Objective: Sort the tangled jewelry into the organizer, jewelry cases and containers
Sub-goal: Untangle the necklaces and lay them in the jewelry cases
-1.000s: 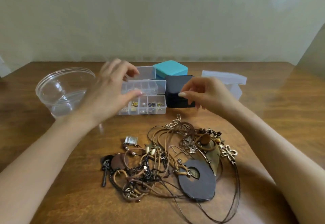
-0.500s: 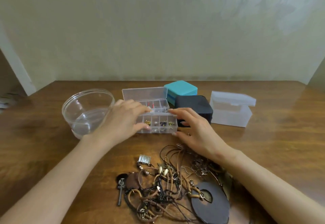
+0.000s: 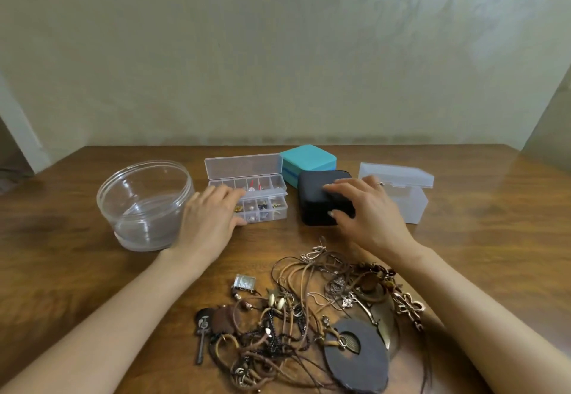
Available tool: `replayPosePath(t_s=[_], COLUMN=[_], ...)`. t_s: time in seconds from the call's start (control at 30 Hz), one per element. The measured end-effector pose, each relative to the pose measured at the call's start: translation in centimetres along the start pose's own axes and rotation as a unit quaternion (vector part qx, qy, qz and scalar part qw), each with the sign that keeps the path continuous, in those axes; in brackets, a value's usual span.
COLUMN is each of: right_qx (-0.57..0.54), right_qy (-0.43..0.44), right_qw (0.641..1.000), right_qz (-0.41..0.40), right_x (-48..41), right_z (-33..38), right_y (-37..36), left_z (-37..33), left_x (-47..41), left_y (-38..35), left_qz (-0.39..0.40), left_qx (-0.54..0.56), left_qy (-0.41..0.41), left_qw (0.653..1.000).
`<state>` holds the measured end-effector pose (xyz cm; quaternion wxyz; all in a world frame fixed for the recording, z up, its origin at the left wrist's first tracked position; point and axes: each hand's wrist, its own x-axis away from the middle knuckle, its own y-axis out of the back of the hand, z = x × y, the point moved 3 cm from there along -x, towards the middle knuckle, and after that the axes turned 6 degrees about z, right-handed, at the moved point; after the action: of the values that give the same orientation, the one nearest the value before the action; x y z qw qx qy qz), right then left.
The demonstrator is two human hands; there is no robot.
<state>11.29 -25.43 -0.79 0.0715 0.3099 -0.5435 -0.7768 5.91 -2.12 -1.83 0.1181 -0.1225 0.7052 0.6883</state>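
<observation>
A tangled pile of jewelry [image 3: 309,310] with leather cords, pendants and a dark wooden disc lies on the near part of the wooden table. Behind it stands a clear compartment organizer [image 3: 265,206] with its lid up and small pieces in several cells. My left hand [image 3: 210,220] holds its left end, fingers on top and thumb at the front edge. To the right sits a black jewelry case [image 3: 312,199]. My right hand [image 3: 367,211] grips it, fingers across the top and thumb on the front face. A teal jewelry case [image 3: 309,160], closed, stands behind it.
A round clear plastic container [image 3: 106,208] stands at the left, touching my left wrist side. A frosted plastic box [image 3: 411,205] with a hinged lid stands right of the black case. The table [image 3: 494,239] ends at a wall behind the containers.
My right hand left the organizer's right end and moved right onto the black case. My left hand stays at the organizer's left end. The view has tilted upward.
</observation>
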Motion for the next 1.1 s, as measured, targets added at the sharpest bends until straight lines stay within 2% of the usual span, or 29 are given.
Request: replayPosePath(t_s=[0.1, 0.3, 0.5, 0.67, 0.83, 1.03, 1.1], right_qx=[0.026, -0.013, 0.020, 0.094, 0.110, 0.077, 0.059], right_qy=[0.015, 0.020, 0.018, 0.051, 0.048, 0.000, -0.001], right_qw=[0.999, 1.000, 0.997, 0.991, 0.985, 0.960, 0.958], right_qz=[0.016, -0.001, 0.066, 0.082, 0.125, 0.269, 0.279], right_x=[-0.2, -0.6, -1.1, -2.0, -3.0, -5.8, -6.5], right_z=[0.2, -0.3, -0.3, 0.8, 1.2, -0.9, -0.8], right_y=[0.2, 0.8, -1.4, -2.0, -1.0, -1.6, -1.2], left_z=[0.2, -0.1, -0.3, -0.4, 0.1, 0.1, -0.2], left_x=[-0.3, -0.5, 0.3, 0.5, 0.0, 0.0, 0.3], left_y=[-0.5, -0.4, 2.6, 1.8, 0.0, -0.2, -0.1], left_qz=[-0.029, -0.045, -0.104, 0.061, 0.101, 0.181, 0.207], left_qx=[-0.008, -0.025, -0.035, -0.007, 0.033, 0.077, 0.106], left_qy=[0.007, -0.014, 0.027, 0.021, 0.011, -0.020, -0.033], left_qw=[1.000, 0.999, 0.994, 0.998, 0.994, 0.980, 0.972])
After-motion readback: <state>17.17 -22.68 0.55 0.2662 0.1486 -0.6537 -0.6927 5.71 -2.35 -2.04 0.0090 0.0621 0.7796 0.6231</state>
